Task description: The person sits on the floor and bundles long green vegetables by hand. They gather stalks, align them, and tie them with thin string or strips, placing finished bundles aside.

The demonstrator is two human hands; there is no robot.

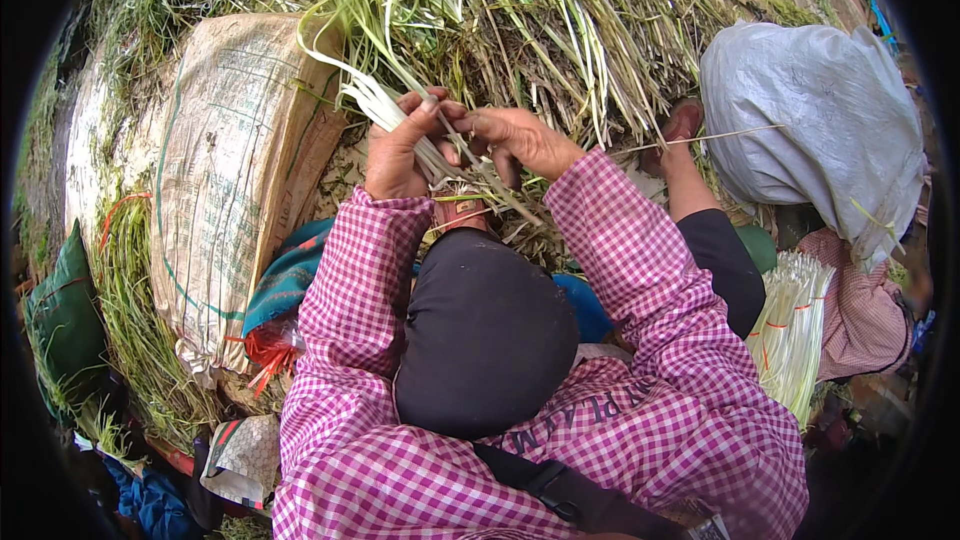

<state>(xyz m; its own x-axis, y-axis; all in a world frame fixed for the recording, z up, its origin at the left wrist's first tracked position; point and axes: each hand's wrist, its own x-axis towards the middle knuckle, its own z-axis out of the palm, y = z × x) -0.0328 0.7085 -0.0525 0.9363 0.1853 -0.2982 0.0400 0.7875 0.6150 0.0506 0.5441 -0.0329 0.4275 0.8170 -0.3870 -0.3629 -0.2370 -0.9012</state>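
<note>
My left hand (401, 157) grips a small bunch of pale, flat-leaved stalks (379, 101) that look like chives or leeks. Their long green ends curl up and away from it. One thin stalk (487, 174) slants across between both hands, its brownish lower end pointing down to the right. Thumb and fingertips of my right hand (525, 139) pinch at this stalk, close beside the left fingertips. Just beyond the hands lies a large heap of uncleaned green stalks (555, 37), with dirty brown root ends towards me.
At left stands a printed woven sack (217, 165) with green stalks (124, 277) beside it. A stuffed whitish plastic sack (810, 112) is at right, above pale stalk bundles (791, 322) tied with red bands. Red ties (270, 349) lie near my left elbow. My knee (487, 337) rises between my arms.
</note>
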